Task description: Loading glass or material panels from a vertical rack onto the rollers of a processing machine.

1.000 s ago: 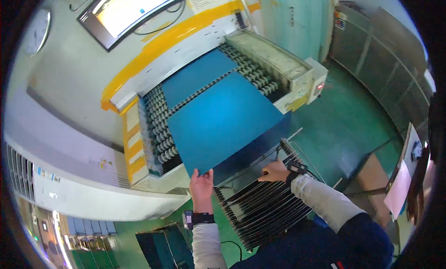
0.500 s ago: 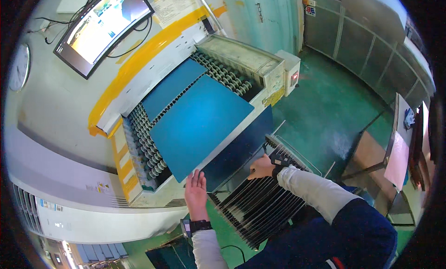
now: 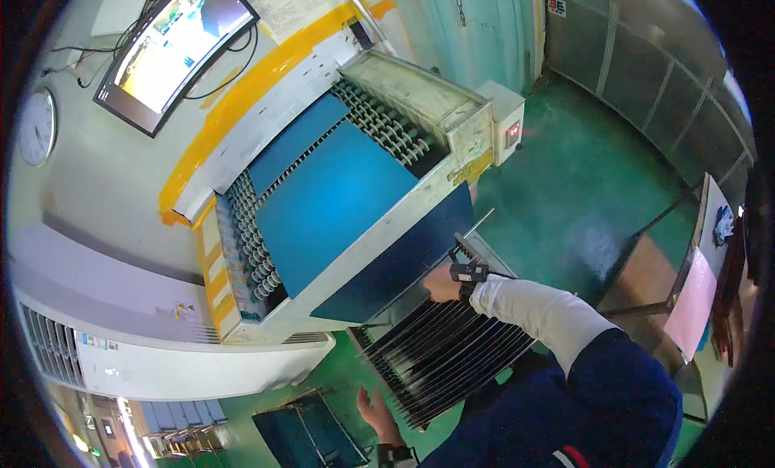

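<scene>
A large blue panel (image 3: 335,201) lies flat on the conveyor's rollers, with a second blue panel (image 3: 295,145) behind it. Below the conveyor's front edge, a dark blue panel (image 3: 404,254) stands tilted beside a slotted rack (image 3: 444,343) of thin dark dividers. My right hand (image 3: 441,284) is closed at the rack's upper edge, close to the dark panel; its fingers hide whatever they may grip. To the left of the rack, low in the view, my left hand (image 3: 375,413) is held with its fingers apart and nothing in it.
The roller conveyor (image 3: 387,226) has a control box (image 3: 507,133) at its right end. A screen (image 3: 178,52) hangs on the wall. A white air conditioner (image 3: 210,367) lies left, a dark blue flat cart (image 3: 311,432) below it. A table (image 3: 710,226) stands right.
My left hand has left the front panel's near corner and dropped toward my body. That panel sits further back on the rollers. My right hand has shifted slightly left and stays closed.
</scene>
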### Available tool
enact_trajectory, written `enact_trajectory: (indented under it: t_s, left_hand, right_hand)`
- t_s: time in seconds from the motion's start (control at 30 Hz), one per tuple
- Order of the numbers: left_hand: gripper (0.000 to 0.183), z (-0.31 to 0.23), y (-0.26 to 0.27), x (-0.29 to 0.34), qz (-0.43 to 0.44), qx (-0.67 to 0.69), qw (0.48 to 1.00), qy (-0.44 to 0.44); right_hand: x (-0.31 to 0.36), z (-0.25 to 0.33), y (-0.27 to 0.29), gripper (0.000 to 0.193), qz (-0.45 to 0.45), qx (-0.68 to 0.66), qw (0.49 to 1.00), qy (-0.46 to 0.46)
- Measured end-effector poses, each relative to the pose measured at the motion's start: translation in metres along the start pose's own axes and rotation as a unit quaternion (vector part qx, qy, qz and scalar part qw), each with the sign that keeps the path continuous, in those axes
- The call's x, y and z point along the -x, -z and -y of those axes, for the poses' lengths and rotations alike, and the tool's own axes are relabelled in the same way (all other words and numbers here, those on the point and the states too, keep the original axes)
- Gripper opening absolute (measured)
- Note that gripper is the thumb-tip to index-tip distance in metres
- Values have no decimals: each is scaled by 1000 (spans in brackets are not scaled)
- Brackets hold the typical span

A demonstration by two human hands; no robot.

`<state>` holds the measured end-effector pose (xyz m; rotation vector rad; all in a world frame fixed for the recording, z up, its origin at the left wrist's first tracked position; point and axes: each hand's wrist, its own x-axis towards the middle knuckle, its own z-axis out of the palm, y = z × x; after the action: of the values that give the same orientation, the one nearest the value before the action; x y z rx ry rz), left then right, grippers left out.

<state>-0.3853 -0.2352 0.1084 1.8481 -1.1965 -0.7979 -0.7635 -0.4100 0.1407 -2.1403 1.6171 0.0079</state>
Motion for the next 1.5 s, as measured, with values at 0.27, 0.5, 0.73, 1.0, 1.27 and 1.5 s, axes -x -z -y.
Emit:
enact_trajectory:
  t_s: [0.27, 0.5, 0.73, 1.0, 1.27, 1.5]
  left_hand:
    - [78, -45, -52, 70, -49, -298, 951, -60]
    - [80, -58, -62, 76, -57, -293, 952, -69]
    - [80, -68, -60, 79, -73, -312, 947, -23]
    - [82, -62, -70, 73, -70, -290, 954, -38]
    - [69, -119, -58, 65, 6, 4, 996, -86]
    - [80, -341, -73, 102, 171, 407, 888, -127]
  right_hand:
    - [-19, -44, -29, 12, -19, 110, 990, 92]
    - [-31, -64, -58, 6, -18, 169, 967, 191]
    - [-7, -46, -37, 5, -110, 121, 966, 200]
    - [80, -16, 98, 8, -195, -49, 951, 233]
    - [161, -26, 208, 9, -320, -120, 900, 270]
    - [193, -14, 225, 24, -457, -59, 825, 326]
